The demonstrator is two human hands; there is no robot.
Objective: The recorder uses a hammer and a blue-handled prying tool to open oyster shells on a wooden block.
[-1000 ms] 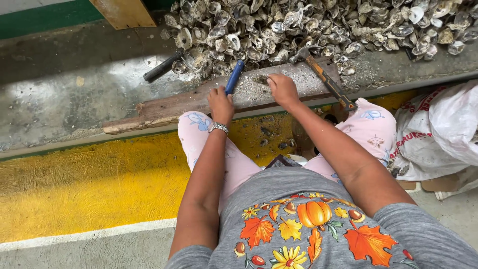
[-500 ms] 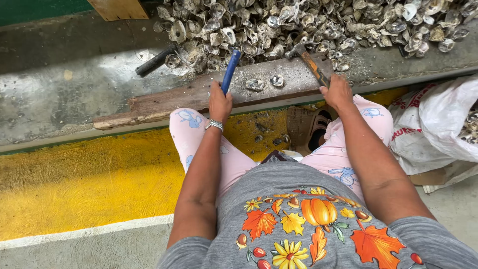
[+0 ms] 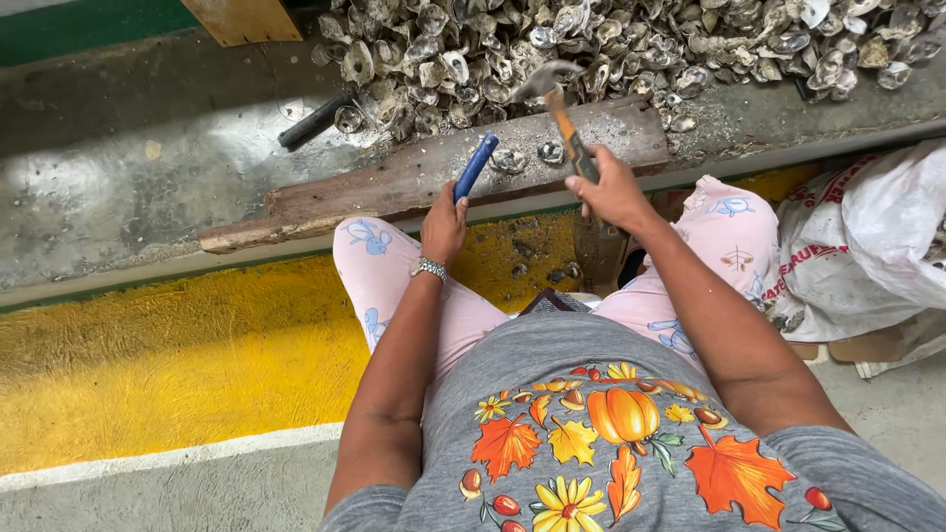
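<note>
My right hand (image 3: 609, 192) grips the orange handle of a hammer (image 3: 560, 103), whose metal head is raised over a worn wooden plank (image 3: 394, 182). My left hand (image 3: 443, 225), with a bracelet at the wrist, is closed on a blue-handled tool (image 3: 475, 166) that points up onto the plank. Two oyster shells (image 3: 529, 158) lie on the plank between the blue tool and the hammer. A big heap of grey oyster shells (image 3: 611, 44) covers the concrete ledge behind the plank.
A dark cylindrical handle (image 3: 313, 120) lies on the wet concrete ledge (image 3: 128, 187) left of the heap. A white sack (image 3: 867, 246) sits at my right. Below the ledge the step is painted yellow (image 3: 168, 365). My knees in pink trousers rest against it.
My right hand moved right, took hold of the hammer and lifted its head over the plank. My left hand kept the blue tool in place.
</note>
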